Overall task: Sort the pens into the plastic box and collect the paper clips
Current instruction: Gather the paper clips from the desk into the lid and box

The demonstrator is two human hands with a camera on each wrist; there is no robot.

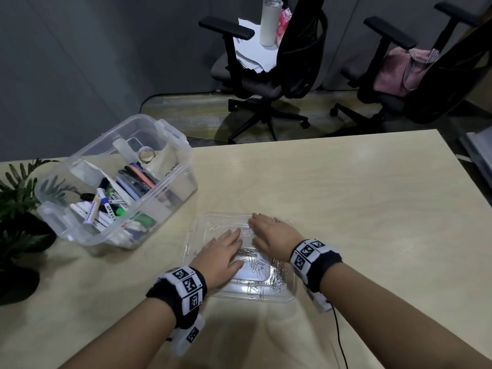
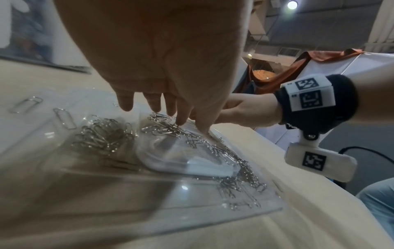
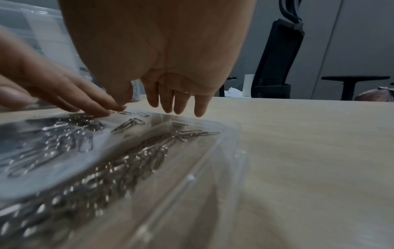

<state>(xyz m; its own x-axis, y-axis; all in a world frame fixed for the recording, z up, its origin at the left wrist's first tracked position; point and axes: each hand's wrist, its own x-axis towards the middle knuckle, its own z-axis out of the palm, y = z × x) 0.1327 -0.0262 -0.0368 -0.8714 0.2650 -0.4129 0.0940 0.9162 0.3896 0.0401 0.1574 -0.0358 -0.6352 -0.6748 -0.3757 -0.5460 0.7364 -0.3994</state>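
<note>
Clear shallow tray [image 1: 288,295] of paper clips [image 1: 262,267]: near desk [image 1: 346,209] front edge, bare desk to its right. Left hand [image 1: 222,258] and right hand [image 1: 271,235]: flat, fingers straight, over tray, holding nothing. Plastic box [image 1: 183,158] with pens [image 1: 106,206]: far left, beside plant [image 1: 18,198]; chairs [image 1: 287,73] beyond

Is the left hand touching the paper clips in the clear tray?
Touching. In the left wrist view, the left hand reaches down and a fingertip sits right on the pile of paper clips.
</note>
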